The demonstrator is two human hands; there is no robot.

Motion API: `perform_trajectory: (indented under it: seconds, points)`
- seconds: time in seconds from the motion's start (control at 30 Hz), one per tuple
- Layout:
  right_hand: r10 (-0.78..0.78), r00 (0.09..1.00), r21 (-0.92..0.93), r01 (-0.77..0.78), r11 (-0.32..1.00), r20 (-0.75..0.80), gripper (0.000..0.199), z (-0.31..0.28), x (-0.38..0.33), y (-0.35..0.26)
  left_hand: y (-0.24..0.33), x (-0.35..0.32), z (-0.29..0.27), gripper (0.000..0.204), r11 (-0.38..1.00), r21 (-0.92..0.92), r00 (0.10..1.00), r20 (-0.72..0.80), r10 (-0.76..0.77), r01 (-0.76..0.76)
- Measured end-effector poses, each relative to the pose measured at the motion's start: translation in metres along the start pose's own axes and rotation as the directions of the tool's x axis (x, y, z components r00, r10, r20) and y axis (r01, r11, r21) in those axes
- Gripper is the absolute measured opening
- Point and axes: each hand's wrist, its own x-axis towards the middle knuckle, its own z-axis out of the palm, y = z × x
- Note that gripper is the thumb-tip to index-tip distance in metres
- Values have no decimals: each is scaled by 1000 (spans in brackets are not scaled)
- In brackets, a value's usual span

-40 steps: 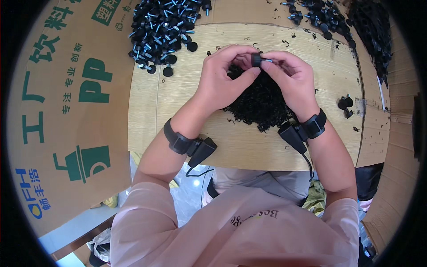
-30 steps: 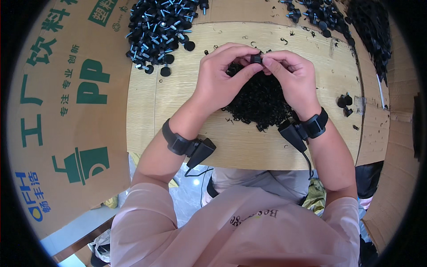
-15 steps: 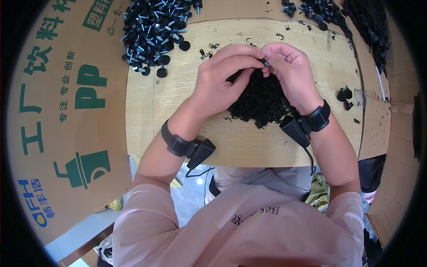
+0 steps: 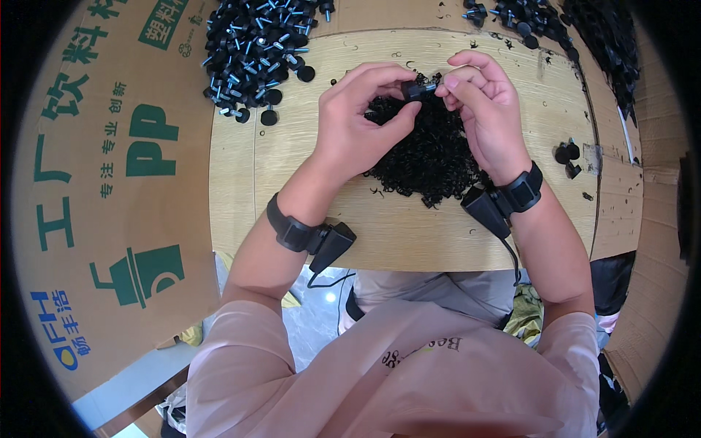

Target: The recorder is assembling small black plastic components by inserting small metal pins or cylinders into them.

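The worktop (image 4: 394, 244) has a black heap (image 4: 427, 157) between the left hand (image 4: 358, 120), which pinches a knob (image 4: 411, 91), and the half-curled right hand (image 4: 483, 98), whose grip is unclear.

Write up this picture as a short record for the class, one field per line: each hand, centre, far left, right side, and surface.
Left hand: the left hand holds a black knob with a metal screw
Right hand: the right hand is at the screw's end; contact unclear
Centre: pile of small black pieces, below the hands
Far left: heap of knobs with screws
Right side: small cluster of knobs
Surface: wood-patterned tabletop
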Motion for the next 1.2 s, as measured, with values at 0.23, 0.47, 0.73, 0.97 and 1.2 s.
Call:
perform_trajectory:
  seconds: [0.23,0.47,0.73,0.97,1.2]
  points:
    - [-119,991,-19,118,993,-54,21,-13,8,-3,0,2,-1,36,992,-120,998,49,-30,35]
    - [-351,914,-5,357,934,-202,19,-55,27,-44,-4,9,-9,30,888,-445,969,-146,-198,114]
    - [-85,937,-499,256,828,339,34,-10,4,-21,-2,1,-6,33,897,-372,963,-29,-267,238]
    - [3,976,-503,109,857,216,15,-4,-1,-19,-1,1,-2,33,987,-157,997,71,-34,45]
    - [163,974,-367,-95,925,159,17,-14,6,-22,3,6,-5,30,889,272,924,214,317,-368]
